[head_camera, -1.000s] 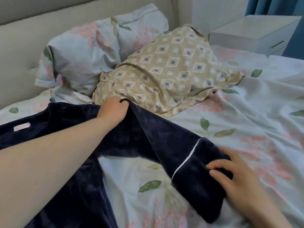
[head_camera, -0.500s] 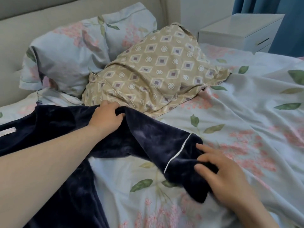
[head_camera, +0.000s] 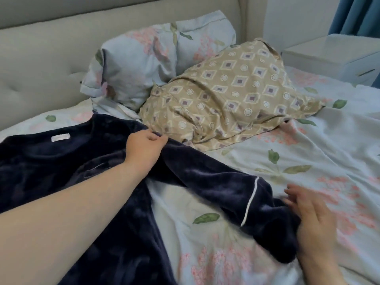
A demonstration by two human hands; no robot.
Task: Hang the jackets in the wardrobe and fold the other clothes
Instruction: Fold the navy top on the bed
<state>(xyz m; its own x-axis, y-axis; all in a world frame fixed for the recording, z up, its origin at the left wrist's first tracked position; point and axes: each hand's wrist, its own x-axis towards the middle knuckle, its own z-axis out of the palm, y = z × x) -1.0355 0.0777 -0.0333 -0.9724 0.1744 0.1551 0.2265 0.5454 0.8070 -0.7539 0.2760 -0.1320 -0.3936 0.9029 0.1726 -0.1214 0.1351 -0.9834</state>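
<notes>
A dark navy fleece top (head_camera: 61, 173) lies spread on the bed, a white label near its neckline at the upper left. Its sleeve (head_camera: 222, 182) runs to the right and ends in a cuff with white piping. My left hand (head_camera: 146, 147) pinches the fabric at the shoulder, just in front of the beige pillow. My right hand (head_camera: 312, 221) lies on the cuff end with its fingers fairly straight and blurred by motion.
A beige diamond-patterned pillow (head_camera: 236, 99) and a floral pillow (head_camera: 144, 64) lean against the padded headboard (head_camera: 41, 68). The floral bedsheet (head_camera: 308, 151) stretches to the right. A white nightstand (head_camera: 339, 56) and blue curtain (head_camera: 357, 15) stand at the far right.
The view has swung left, showing more of the top. My right hand's fingers have loosened and straightened on the cuff; my left hand keeps its hold at the shoulder.
</notes>
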